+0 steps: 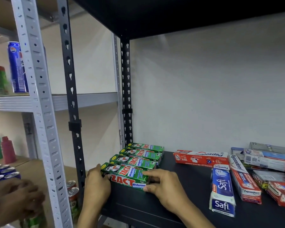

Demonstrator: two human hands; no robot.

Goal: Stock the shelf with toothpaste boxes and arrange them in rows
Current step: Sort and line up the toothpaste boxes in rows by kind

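The front ZACT box (128, 179) is held at both ends, with the left hand (97, 183) and right hand (164, 186) curled round it. Its long axis lies left to right at the shelf (179, 203) front, parallel to the green boxes (138, 155) behind. The unsorted boxes (253, 170) lie nearer the right hand.

Bare left hand (97, 183) and right hand (164, 186), forearms (192, 214) uncovered (to the frame's edge), nails (145, 189) apparently short
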